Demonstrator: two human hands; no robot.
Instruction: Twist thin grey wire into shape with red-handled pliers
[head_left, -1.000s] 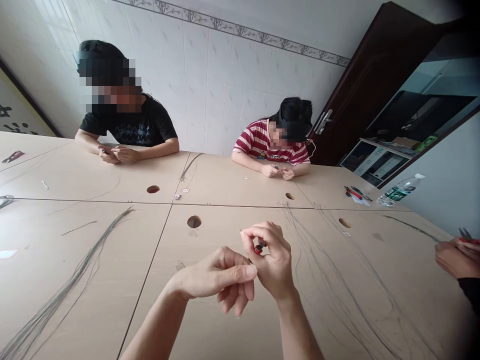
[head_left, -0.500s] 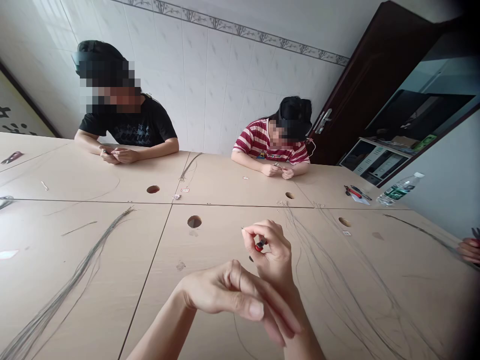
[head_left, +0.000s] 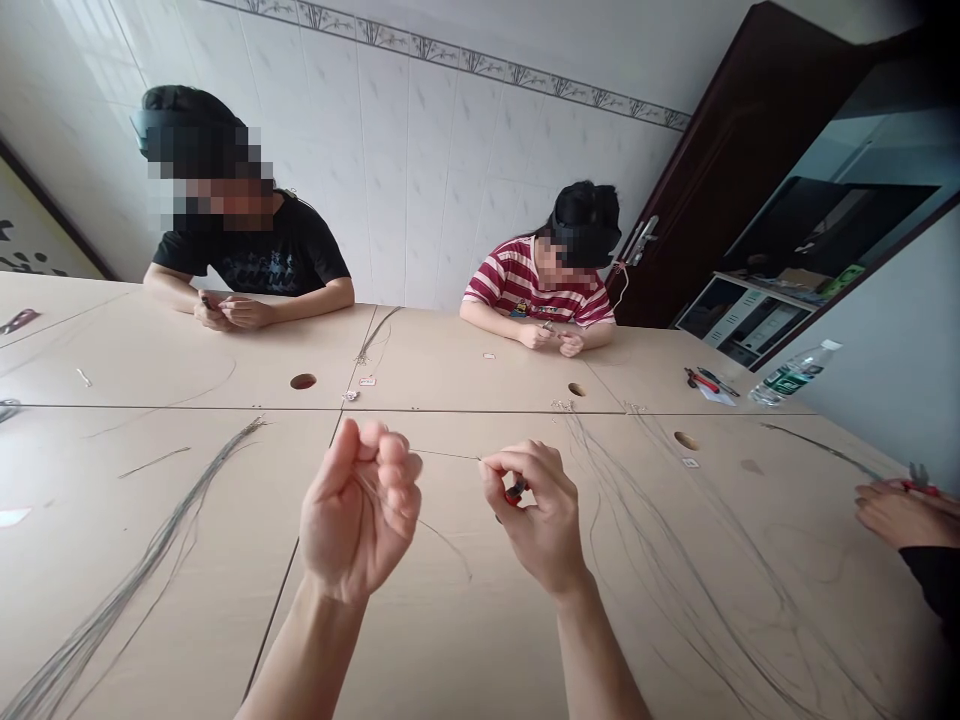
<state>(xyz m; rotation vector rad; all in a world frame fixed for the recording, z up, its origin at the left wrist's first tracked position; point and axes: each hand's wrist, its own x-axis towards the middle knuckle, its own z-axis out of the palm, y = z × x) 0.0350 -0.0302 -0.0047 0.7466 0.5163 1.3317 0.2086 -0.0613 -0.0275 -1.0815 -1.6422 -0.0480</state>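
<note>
My left hand (head_left: 364, 515) is raised above the table, palm facing me, with its fingers curled in around a thin wire (head_left: 450, 455). That wire runs nearly level across to my right hand (head_left: 540, 510), where thumb and forefinger pinch its end. A loose curve of wire trails below my left hand. Tucked inside my right hand is a small tool with red and dark parts (head_left: 516, 490); most of it is hidden by the fingers, so its kind cannot be made out.
Bundles of thin wire lie left (head_left: 180, 520) and right (head_left: 637, 500) on the pale table (head_left: 450, 650). Two people sit opposite, handling small things. At the right edge, another person's hands (head_left: 907, 510) hold red-handled pliers. A water bottle (head_left: 795, 375) lies tilted beside red-handled tools (head_left: 703, 380).
My left hand has swung up and left from across my right wrist, turning palm toward me, and the wire now stretches between both hands. The co-worker's hands at right came further into view.
</note>
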